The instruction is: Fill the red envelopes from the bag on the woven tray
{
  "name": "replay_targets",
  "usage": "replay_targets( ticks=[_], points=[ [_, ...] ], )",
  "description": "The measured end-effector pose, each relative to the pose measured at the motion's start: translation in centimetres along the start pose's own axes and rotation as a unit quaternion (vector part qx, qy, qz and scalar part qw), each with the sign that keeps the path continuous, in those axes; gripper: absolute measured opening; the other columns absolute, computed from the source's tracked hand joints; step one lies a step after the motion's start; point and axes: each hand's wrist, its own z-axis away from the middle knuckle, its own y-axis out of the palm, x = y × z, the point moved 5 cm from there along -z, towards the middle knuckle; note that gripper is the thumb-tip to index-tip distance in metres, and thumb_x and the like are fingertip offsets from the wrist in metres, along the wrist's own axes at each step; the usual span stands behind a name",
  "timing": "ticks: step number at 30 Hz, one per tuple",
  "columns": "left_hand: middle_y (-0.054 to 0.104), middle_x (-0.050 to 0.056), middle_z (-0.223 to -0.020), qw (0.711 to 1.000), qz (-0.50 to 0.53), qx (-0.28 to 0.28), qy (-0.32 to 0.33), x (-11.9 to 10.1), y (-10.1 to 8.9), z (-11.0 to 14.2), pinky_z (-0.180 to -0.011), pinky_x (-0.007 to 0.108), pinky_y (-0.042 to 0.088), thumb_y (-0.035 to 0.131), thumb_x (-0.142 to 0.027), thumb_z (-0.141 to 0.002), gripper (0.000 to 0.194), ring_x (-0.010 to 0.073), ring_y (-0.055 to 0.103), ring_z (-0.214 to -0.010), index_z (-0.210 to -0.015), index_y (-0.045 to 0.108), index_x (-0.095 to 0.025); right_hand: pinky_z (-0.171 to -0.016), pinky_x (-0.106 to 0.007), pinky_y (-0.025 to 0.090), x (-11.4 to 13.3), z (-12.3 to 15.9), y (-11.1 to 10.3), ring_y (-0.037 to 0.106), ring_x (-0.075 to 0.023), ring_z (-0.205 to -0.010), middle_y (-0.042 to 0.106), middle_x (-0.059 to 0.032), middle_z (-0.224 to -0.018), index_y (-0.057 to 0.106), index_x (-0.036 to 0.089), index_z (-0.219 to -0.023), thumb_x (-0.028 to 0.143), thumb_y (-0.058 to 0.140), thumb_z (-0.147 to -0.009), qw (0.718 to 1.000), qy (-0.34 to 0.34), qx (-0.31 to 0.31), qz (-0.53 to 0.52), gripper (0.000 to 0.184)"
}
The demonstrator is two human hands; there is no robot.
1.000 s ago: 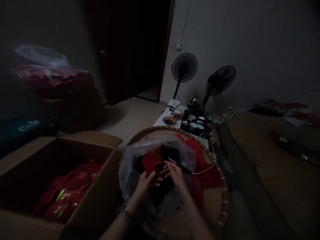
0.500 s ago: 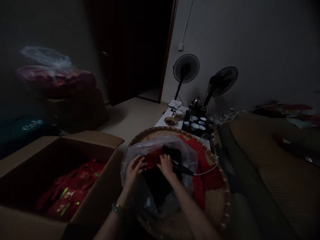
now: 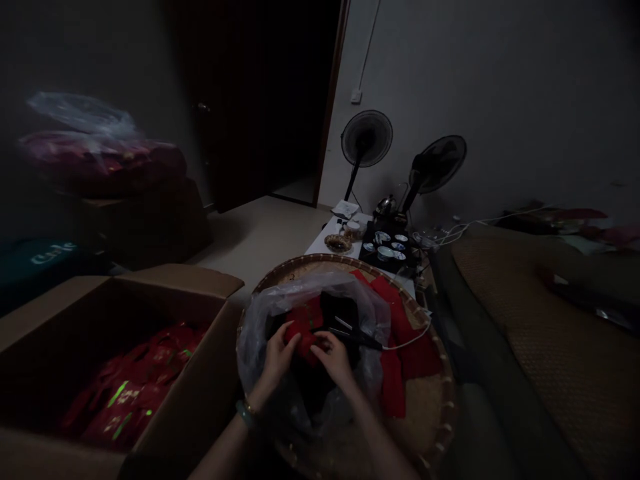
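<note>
Both hands pinch a small red cloth piece (image 3: 305, 342) over a round bamboo tray. My left hand (image 3: 280, 348) grips its left edge between thumb and fingers; my right hand (image 3: 331, 355) grips the right edge. Just behind lies more red cloth (image 3: 309, 311) with small green marks. Beyond my right hand rests a black corded tool, like a hair straightener (image 3: 359, 335), its two slim arms apart. Beneath them are dark cloth (image 3: 316, 390) and a clear plastic bag (image 3: 255, 333), spread on the bamboo tray (image 3: 423, 427). Dim light hides fine detail.
At left stands an open cardboard box (image 3: 193, 373) holding several red items (image 3: 135, 387). Red cloth strips (image 3: 393, 373) lie on the tray's right side, under a white cord (image 3: 407, 341). Behind are a tea tray (image 3: 373, 262) with cups and two fans (image 3: 367, 139).
My hands have come closer together and nearer to me, and now both pinch the red cloth piece. My left hand's spread fingers have closed. The view has shifted slightly.
</note>
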Motion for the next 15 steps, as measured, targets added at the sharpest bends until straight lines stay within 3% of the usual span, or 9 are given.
replay_targets(
  ticks=[3,5,7,11,15],
  points=[
    [0.064,0.004,-0.094,0.993,-0.098,0.055,0.047,-1.2,0.6,0.7,-0.074,0.029,0.047,0.055,-0.029,-0.076,0.029,0.0176,0.061,-0.082,-0.102,0.052,-0.018,-0.073,-0.034,0.05,3.5,0.6,-1.3,0.056,-0.0202,-0.091,0.054,-0.0093,-0.114,0.051,0.022,-0.118,0.02,0.059,-0.071,0.987,-0.116,-0.031,0.11,0.047],
    [0.063,0.004,-0.093,0.982,-0.14,0.099,0.078,-1.6,1.2,1.2,-0.073,0.029,0.047,0.054,-0.025,-0.076,0.026,0.017,0.061,-0.081,-0.101,0.049,-0.019,-0.088,-0.039,0.044,6.1,0.7,-1.3,0.048,-0.0212,-0.108,0.047,-0.0073,-0.123,0.044,0.028,-0.125,0.012,0.054,-0.074,0.96,-0.212,0.017,0.182,0.055],
    [0.063,0.003,-0.091,0.975,-0.165,0.117,0.093,-1.9,1.5,1.4,-0.073,0.029,0.047,0.054,-0.021,-0.075,0.026,0.0172,0.061,-0.081,-0.1,0.047,-0.02,-0.092,-0.04,0.042,7.8,0.8,-1.1,0.045,-0.0205,-0.11,0.048,-0.0061,-0.122,0.046,0.031,-0.125,0.008,0.05,-0.077,0.929,-0.274,0.055,0.242,0.052],
    [0.062,0.003,-0.091,0.974,-0.179,0.104,0.089,-2.2,1.4,1.4,-0.073,0.029,0.047,0.056,-0.016,-0.072,0.029,0.0179,0.061,-0.084,-0.099,0.045,-0.019,-0.085,-0.037,0.047,8.6,1.0,-0.7,0.05,-0.0195,-0.1,0.056,-0.0061,-0.108,0.054,0.03,-0.117,0.011,0.046,-0.083,0.897,-0.326,0.053,0.294,0.039],
    [0.062,0.004,-0.098,0.975,-0.181,0.105,0.079,-2.5,1.1,1.3,-0.077,0.03,0.047,0.056,-0.015,-0.071,0.035,0.0179,0.061,-0.087,-0.103,0.044,-0.02,-0.083,-0.037,0.048,7.8,1.4,-0.6,0.051,-0.0194,-0.096,0.058,-0.0072,-0.101,0.049,0.025,-0.122,0.013,0.047,-0.083,0.899,-0.319,0.049,0.297,0.04]
  ],
)
